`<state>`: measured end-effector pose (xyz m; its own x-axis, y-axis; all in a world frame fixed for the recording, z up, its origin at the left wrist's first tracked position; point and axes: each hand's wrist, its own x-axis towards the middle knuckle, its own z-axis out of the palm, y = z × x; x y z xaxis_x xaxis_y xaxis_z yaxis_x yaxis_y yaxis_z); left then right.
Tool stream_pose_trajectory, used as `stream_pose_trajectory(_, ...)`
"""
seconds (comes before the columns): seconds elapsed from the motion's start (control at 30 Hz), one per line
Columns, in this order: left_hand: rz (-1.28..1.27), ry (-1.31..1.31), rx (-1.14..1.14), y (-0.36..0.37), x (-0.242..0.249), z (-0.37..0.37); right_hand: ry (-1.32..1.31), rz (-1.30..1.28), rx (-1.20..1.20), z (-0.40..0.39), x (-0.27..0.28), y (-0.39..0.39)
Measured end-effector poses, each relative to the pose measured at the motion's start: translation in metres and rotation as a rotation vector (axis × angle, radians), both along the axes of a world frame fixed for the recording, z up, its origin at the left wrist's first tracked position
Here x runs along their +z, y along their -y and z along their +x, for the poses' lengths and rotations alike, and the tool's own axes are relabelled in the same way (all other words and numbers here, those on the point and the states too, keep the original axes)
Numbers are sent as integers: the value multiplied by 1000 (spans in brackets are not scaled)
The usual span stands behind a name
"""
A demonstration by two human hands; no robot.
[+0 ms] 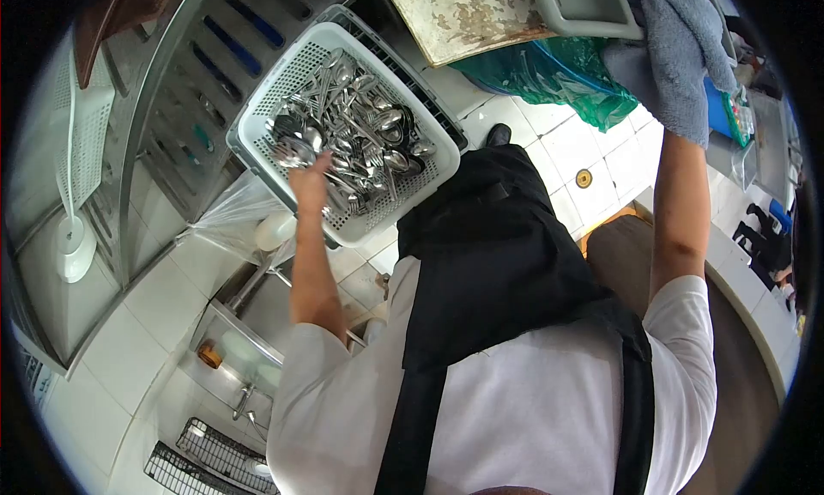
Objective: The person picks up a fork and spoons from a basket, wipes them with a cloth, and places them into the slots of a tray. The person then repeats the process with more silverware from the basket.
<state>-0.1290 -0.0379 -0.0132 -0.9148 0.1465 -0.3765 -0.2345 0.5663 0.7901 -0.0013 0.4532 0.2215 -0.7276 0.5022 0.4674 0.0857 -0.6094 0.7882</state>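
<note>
While the left hand (307, 176) clutches spoons from the still-heaped white cutlery basket (257, 121), the right hand (678, 83) grips a grey towel (665, 31).

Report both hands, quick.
Left hand: reaching into the white basket, fingers on the cutlery; grip cannot be told.
Right hand: hidden under a grey cloth, cannot tell.

White perforated basket (257, 121) of silver cutlery (360, 134); grey-blue cloth (678, 57); black apron (498, 263) (over white shirt (532, 409)); green bag (558, 74).
</note>
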Motion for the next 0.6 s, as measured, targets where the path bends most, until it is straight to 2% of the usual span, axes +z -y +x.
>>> stream_pose_trajectory(0.03,23,-39,-36,-6,18,-12,-2,-3,49,-2,0,-5)
stream_pose_trajectory(0.07,47,-80,-72,-13,39,-26,-150,-163,165,-1,0,-7)
stream_pose_trajectory(0.1,-111,-14,-161,-14,48,-42,-533,-603,531,1,1,-9)
stream_pose_trajectory(0.13,-269,52,-251,-11,50,-62,-1055,-1194,1099,2,-1,-11)
stream_pose_trajectory(0.17,-472,28,-450,-2,33,-82,-1279,-1538,1298,9,-6,-9)
stream_pose_trajectory(0.2,-470,29,-448,-9,35,-83,-1446,-1712,1480,9,-9,-7)
stream_pose_trajectory(0.27,-721,-286,-792,-23,37,-87,-1552,-1790,1660,9,-8,-6)
stream_pose_trajectory(0.3,-751,-354,-975,-26,30,-91,-1564,-1793,1713,9,-7,-3)
stream_pose_trajectory(0.33,-743,-362,-976,-29,26,-91,-1556,-1784,1717,9,-2,-2)
stream_pose_trajectory(0.4,-716,-350,-1218,-37,21,-86,-1691,-1812,1322,9,12,6)
stream_pose_trajectory(0.43,-734,-343,-1207,-32,2,-86,-1436,-1834,1536,12,12,5)
stream_pose_trajectory(0.57,-667,-328,-1133,-28,-19,-78,-1388,-1817,1630,11,2,-3)
stream_pose_trajectory(0.6,-672,-325,-1130,-26,-16,-78,-1525,-1871,1598,10,1,-1)
